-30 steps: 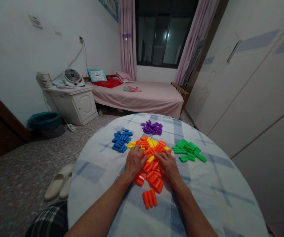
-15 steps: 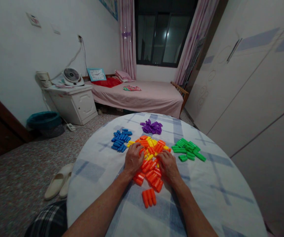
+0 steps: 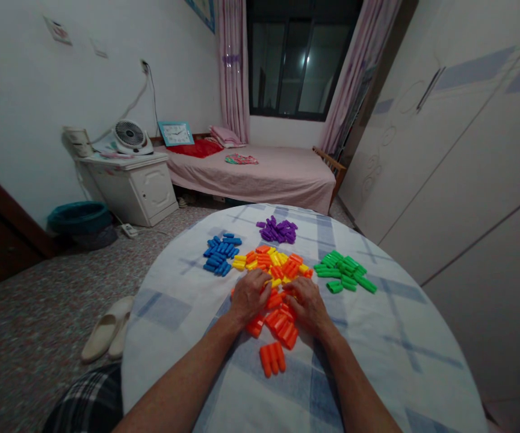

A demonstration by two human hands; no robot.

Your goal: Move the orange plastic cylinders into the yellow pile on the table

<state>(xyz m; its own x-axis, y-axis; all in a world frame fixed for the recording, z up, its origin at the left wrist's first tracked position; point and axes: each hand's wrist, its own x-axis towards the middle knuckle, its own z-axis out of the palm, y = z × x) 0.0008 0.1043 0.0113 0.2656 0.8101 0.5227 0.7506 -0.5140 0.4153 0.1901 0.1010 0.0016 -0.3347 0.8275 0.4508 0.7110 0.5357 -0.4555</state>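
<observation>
A round table with a white and blue checked cloth (image 3: 377, 355) carries small plastic pegs sorted by colour. In the middle lies a mixed heap of orange and yellow pegs (image 3: 272, 263). My left hand (image 3: 248, 296) rests on the heap's near left part, fingers curled over orange pegs. My right hand (image 3: 306, 302) lies on its near right part, fingers bent down onto the pegs. Between and just under the hands sits a cluster of orange pegs (image 3: 280, 322). Three orange pegs (image 3: 272, 359) lie apart, nearer to me.
Blue pegs (image 3: 219, 254) lie at the left, purple pegs (image 3: 278, 231) at the far side, green pegs (image 3: 345, 273) at the right. Beyond the table are a bed (image 3: 260, 174), a white cabinet with a fan (image 3: 129, 183), slippers (image 3: 104, 331) on the floor and wardrobe doors (image 3: 458, 156).
Both hands have slid slightly toward me across the heap, gathering orange pegs between them. The view has shifted a little.
</observation>
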